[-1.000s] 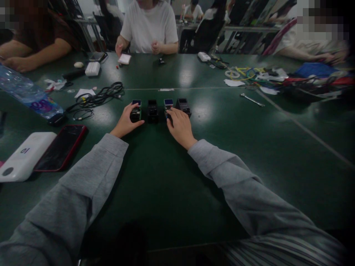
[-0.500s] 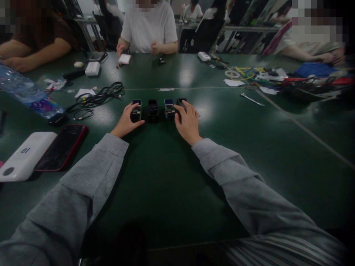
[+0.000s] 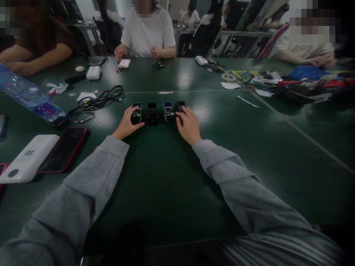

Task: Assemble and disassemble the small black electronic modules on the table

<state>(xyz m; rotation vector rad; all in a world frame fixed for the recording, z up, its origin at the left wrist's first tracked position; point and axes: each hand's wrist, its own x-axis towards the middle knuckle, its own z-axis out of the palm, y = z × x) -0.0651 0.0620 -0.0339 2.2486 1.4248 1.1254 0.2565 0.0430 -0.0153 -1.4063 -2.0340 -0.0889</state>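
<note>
Four small electronic devices stand in a row on the dark green table. At the left end, a bare circuit board with a small screen (image 3: 137,115) sits between the parted fingers and thumb of my left hand (image 3: 128,123); a fingertip rests near its top. Beside it is a black-cased device with a screen (image 3: 152,113), untouched. A second circuit board with a screen (image 3: 168,112) comes third. At the right end, my right hand (image 3: 189,125) has its fingers curled around another small black-cased device (image 3: 180,105), partly covering it.
On the left lie a water bottle (image 3: 36,99), a white power bank (image 3: 30,157), a red-edged phone (image 3: 66,149) and black cables (image 3: 102,99). A wrench (image 3: 247,102) and a heap of wires (image 3: 299,83) are on the right. Several people sit beyond the table.
My right index finger has drawn away from the second circuit board toward the right-hand black device. My left hand stays in nearly the same place. The view has tilted up slightly.
</note>
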